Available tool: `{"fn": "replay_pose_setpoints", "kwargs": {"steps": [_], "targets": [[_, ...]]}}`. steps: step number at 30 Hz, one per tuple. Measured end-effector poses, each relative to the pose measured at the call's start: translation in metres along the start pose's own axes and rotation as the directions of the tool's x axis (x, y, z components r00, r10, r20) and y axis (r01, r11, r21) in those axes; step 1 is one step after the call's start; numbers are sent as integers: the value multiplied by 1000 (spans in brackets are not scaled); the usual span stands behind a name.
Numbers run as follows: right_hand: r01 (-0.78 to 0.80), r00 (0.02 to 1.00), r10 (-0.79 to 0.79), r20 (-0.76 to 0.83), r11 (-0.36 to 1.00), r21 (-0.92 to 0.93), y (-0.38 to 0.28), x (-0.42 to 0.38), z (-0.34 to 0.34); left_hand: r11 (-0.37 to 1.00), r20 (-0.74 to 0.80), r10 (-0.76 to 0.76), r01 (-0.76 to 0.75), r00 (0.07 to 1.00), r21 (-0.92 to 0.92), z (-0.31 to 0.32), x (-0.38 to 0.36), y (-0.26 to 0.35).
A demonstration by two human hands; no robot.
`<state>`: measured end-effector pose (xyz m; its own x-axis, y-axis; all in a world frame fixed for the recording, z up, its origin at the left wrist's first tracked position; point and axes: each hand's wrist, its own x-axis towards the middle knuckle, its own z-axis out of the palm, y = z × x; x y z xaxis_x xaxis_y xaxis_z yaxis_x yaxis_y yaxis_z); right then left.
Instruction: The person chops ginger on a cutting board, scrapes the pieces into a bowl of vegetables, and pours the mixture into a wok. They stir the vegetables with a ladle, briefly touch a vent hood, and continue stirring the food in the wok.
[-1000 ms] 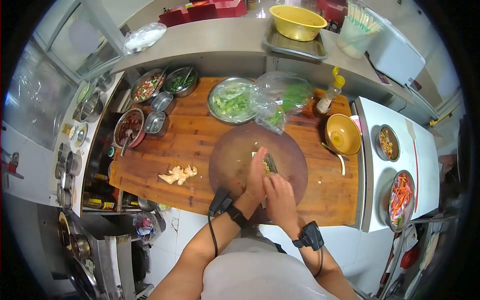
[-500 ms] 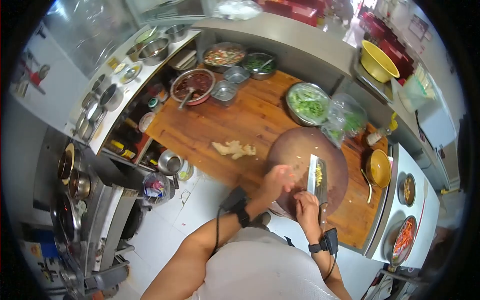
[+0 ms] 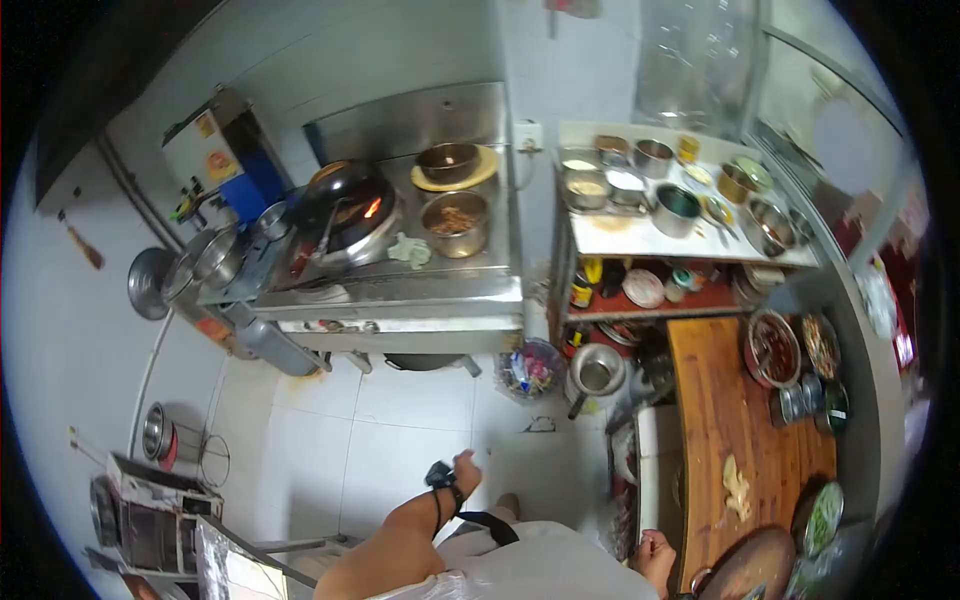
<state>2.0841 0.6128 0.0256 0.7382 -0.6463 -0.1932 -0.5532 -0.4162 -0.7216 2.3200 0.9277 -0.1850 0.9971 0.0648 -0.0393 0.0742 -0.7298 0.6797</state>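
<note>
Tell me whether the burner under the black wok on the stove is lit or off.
Lit. An orange flame shows at the rim of the black wok on the steel stove. Neither hand is near it.

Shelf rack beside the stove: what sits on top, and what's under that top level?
On top of the shelf rack stand metal bowls and pots. Below, bottles and jars show on a red shelf; its back part is shadowed and hidden.
</note>
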Motion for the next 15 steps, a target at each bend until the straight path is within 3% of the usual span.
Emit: {"fn": "replay_pose_setpoints", "kwargs": {"steps": [1, 2, 3, 5, 7, 8, 10, 11, 12, 13, 14, 15], "targets": [[28, 1000, -28, 10, 1000, -9, -15, 10, 14, 993, -4, -111, 111, 994, -48, -14, 2, -27], [154, 988, -154, 14, 987, -35, -27, 22, 27, 980, 26, -176, 177, 984, -94, -21, 3, -66], [274, 962, -273, 23, 960, -60, -39, 33, 39, 860, 98, -353, 364, 931, -357, -8, 8, -130], [325, 943, -319, 89, 943, -64, -65, 47, 52, 673, 193, -555, 573, 809, -468, -43, 14, -105], [346, 921, -316, 230, 932, -106, -97, 54, 55, 107, 352, -649, 540, 674, -835, -53, 20, -110], [433, 878, -398, 264, 897, -88, -98, 60, 55, 102, 364, -650, 551, 667, -828, -57, 23, -111], [352, 909, -315, 271, 930, -100, -113, 67, 50, -394, 575, -265, 458, 774, -797, -49, 30, -147], [276, 935, -242, 260, 956, -101, -118, 72, 43, -98, 447, -497, 464, 744, -880, -9, 43, -218], [325, 930, -293, 220, 938, -122, -111, 80, 39, 192, 233, -612, 427, 756, -884, 5, 37, -214], [341, 935, -318, 155, 926, -160, -99, 85, 30, 483, 10, -610, 382, 792, -788, 21, 33, -196], [219, 971, -208, 115, 971, -94, -106, 86, 19, 378, 126, -680, 492, 722, -784, -62, 36, -77], [156, 987, -155, 48, 988, -17, -78, 88, 12, 492, 126, -570, 461, 812, -739, -48, 33, -109]]}}
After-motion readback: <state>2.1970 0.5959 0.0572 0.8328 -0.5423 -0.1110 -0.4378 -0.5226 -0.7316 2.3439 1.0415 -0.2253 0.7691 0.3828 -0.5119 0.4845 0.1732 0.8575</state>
